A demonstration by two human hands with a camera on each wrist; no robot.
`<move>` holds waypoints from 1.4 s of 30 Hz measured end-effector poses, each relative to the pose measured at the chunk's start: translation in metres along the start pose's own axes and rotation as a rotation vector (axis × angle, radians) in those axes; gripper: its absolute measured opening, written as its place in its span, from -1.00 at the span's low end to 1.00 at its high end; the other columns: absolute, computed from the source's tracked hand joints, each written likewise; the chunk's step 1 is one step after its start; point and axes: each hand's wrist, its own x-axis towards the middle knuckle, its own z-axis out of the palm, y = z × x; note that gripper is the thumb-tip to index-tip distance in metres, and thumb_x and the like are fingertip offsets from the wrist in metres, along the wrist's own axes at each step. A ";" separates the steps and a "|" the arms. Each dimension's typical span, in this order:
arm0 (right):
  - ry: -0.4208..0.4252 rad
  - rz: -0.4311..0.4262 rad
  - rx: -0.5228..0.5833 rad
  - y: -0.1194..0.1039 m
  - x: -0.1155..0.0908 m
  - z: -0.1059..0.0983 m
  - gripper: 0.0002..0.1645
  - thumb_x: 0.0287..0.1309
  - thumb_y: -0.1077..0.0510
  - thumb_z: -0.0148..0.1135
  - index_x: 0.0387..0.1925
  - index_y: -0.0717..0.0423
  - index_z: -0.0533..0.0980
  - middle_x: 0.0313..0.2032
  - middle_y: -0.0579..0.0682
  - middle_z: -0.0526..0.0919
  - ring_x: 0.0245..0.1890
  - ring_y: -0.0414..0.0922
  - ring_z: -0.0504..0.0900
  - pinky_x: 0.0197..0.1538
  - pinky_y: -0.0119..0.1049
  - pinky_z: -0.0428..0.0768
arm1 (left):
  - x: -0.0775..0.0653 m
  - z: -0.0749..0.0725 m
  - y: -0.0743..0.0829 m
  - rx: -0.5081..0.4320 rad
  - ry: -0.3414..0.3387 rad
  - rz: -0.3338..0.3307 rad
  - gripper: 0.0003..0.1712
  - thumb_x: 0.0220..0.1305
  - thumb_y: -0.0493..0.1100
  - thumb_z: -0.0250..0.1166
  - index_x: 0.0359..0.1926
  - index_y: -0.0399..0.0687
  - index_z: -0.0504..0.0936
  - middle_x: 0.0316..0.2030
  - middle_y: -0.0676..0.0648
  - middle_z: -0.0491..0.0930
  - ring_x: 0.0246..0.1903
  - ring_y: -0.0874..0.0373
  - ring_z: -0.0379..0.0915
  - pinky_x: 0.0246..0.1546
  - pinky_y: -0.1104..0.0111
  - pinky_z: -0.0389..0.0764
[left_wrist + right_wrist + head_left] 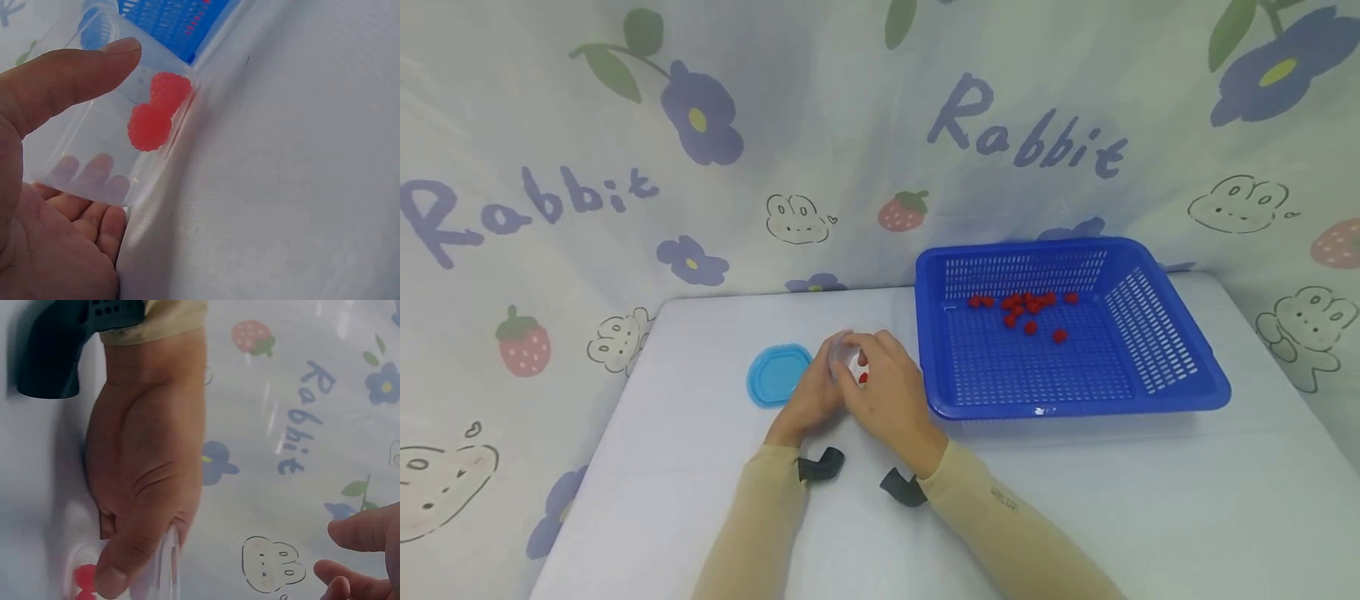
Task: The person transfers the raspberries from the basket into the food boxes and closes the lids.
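A clear plastic container (94, 134) stands on the white table, with two red toy raspberries (150, 127) at its bottom. My left hand (817, 390) holds its side, the thumb (87, 75) across the near wall and the other fingers around the far one. Above the container's mouth in the head view is my right hand (887, 396). Its thumb and fingers (357, 536) are parted in the right wrist view, with nothing between them. A light-blue lid (777, 376) lies just left of my left hand.
To the right stands a blue plastic basket (936, 333), its floor holding several more red raspberries (1031, 327). Dark wrist mounts (824, 465) sit at both sleeve cuffs. A patterned curtain (842, 150) hangs behind the table.
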 end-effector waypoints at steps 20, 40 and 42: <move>0.052 0.012 0.074 0.002 0.005 -0.022 -0.69 0.07 0.01 0.26 -0.14 0.01 0.58 -0.48 -0.14 0.39 -0.60 -0.26 0.26 -0.61 -0.40 0.29 | -0.006 0.003 -0.002 -0.083 -0.025 -0.018 0.10 -0.21 -0.01 0.54 0.34 0.20 0.10 0.24 0.15 0.29 0.24 0.10 0.16 0.17 -0.03 0.27; 0.111 -0.004 0.057 0.016 0.024 -0.062 -0.63 0.09 -0.01 0.26 -0.07 0.04 0.56 -0.44 -0.13 0.38 -0.54 -0.22 0.30 -0.55 -0.37 0.34 | -0.003 0.004 0.002 -0.093 0.003 -0.045 0.10 -0.23 0.00 0.56 0.33 0.24 0.13 0.23 0.19 0.32 0.30 0.17 0.07 0.26 -0.06 0.12; 0.119 -0.023 0.053 0.018 0.027 -0.066 -0.64 0.09 0.01 0.27 -0.09 0.07 0.57 -0.45 -0.11 0.37 -0.55 -0.21 0.30 -0.56 -0.36 0.33 | -0.003 0.004 0.001 -0.100 -0.004 -0.034 0.10 -0.23 0.00 0.56 0.34 0.23 0.13 0.24 0.18 0.31 0.30 0.17 0.05 0.26 -0.05 0.11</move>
